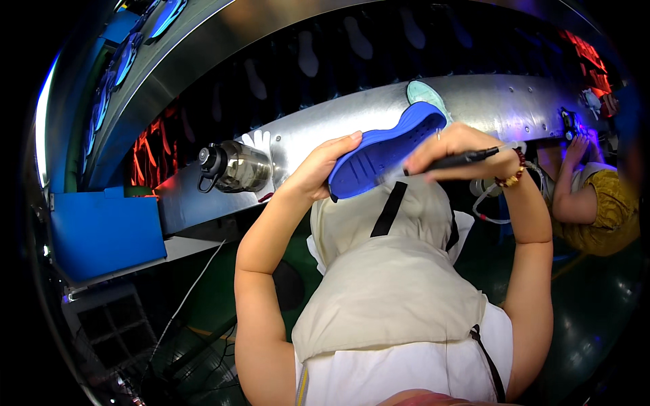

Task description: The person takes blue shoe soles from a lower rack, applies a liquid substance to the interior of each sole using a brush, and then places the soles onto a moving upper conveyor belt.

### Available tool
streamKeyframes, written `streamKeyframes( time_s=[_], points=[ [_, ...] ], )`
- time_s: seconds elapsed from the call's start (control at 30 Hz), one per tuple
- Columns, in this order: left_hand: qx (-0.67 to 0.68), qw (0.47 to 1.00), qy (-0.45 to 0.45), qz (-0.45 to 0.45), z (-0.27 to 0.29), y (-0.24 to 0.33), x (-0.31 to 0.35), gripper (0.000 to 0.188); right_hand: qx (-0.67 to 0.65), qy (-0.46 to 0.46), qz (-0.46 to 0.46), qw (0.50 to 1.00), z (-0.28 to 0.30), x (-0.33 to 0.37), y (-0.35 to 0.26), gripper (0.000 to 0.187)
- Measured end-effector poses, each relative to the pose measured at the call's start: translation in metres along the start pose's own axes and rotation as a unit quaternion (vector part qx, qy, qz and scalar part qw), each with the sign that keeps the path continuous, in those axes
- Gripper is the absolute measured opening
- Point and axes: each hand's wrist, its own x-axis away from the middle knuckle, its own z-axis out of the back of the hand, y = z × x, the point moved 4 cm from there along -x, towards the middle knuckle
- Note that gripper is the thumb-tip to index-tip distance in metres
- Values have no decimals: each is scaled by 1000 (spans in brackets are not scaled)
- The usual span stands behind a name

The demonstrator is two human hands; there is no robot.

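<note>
A blue foam shoe sole with raised sides [365,159] is tilted above my lap, its hollow inner face toward me. My left hand [318,168] is closed on its heel end at the left. In my right hand [455,145] is a brush with a black handle [467,159]. Its pale tip is smeared by motion and lies over the inside of the sole; whether it touches cannot be made out. Behind the sole, a mint-green sole [425,93] rests on the metal ledge [338,108].
A clear bottle with a black lid [237,166] and a white glove [258,141] lie on the ledge's left. Beyond runs a dark conveyor [284,71] carrying several soles. A blue box [105,233] stands left. At right is a co-worker's arm [574,203].
</note>
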Motion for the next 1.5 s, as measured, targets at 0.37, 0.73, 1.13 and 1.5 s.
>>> streamKeyframes(
  time_s=[0.37,0.73,1.13,1.5],
  points=[
    [-7,1000,18,-20,12,-6,0,43,-16,17,-122,992,0,5,33,20],
    [53,996,15,-68,6,-12,-20,39,-85,176,-168,966,-14,-17,27,18],
    [-26,988,-5,-152,8,-21,-37,34,-143,273,-257,916,-23,-47,63,31],
    [-18,987,66,-147,17,-29,-37,36,-177,333,-268,887,-15,-42,92,27]
  ],
)
